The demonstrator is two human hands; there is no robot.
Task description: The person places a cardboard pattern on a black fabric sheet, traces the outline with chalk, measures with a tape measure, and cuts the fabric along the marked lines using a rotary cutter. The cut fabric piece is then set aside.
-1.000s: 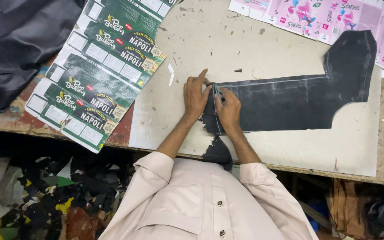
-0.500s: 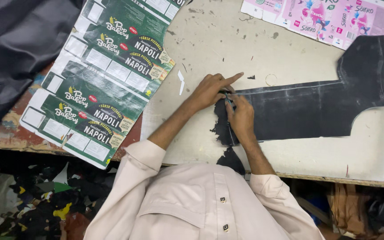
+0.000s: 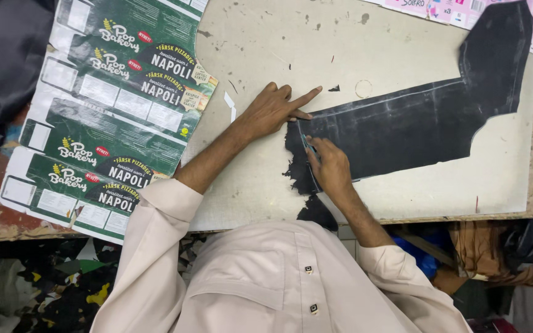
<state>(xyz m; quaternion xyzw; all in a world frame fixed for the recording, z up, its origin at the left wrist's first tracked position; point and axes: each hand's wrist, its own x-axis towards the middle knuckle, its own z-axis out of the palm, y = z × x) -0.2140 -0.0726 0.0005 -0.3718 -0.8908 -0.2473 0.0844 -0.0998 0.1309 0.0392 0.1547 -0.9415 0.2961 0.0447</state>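
Note:
A large black piece of leather-like material (image 3: 414,123) lies flat on a pale cutting board (image 3: 266,43), with faint lines drawn on it. My left hand (image 3: 272,110) presses down at its upper left corner, index finger stretched along the edge. My right hand (image 3: 328,163) rests on the left end of the piece and grips a thin teal-handled cutting tool (image 3: 307,144), its tip on the material. Ragged black offcuts (image 3: 296,179) hang at the piece's left edge.
Green printed cardboard sheets (image 3: 112,111) lie to the left on the worn table. Pink printed sheets (image 3: 464,9) sit at the top right. Dark fabric (image 3: 1,68) is piled far left. Scraps (image 3: 63,290) cover the floor below the table edge.
The view has shifted. My left hand's index finger has stretched out along the material's top edge. My right hand stays on the left end with the tool.

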